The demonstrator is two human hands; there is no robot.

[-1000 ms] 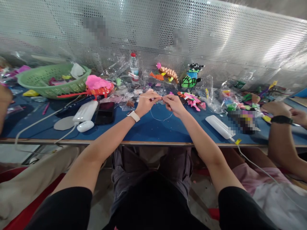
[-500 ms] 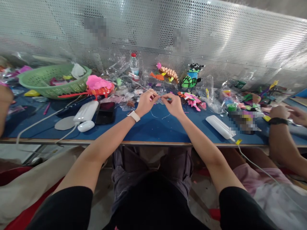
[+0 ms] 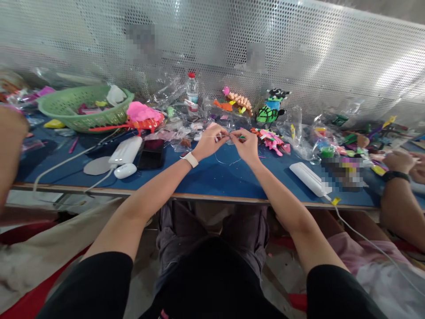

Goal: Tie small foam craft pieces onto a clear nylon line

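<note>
My left hand, with a pale watch strap at its wrist, pinches a thin white thread above the blue tabletop. Fingertip to fingertip with it, my right hand is also closed in a pinch on the thread. A loose length of the thread curves down below both hands. What lies right between the fingertips is too small to make out. A pink and orange clay figure lies just beyond my right hand.
On the left are a green basket, a pink and red clay figure, a black phone and a white power bank. A bottle and more clay figures stand behind. Another white power bank and a co-worker's hand are at right.
The view has shifted slightly, moving the scene a little to the right. My hands stay pinched together, and the thread's loose length now shows as a wider curve beneath them.
</note>
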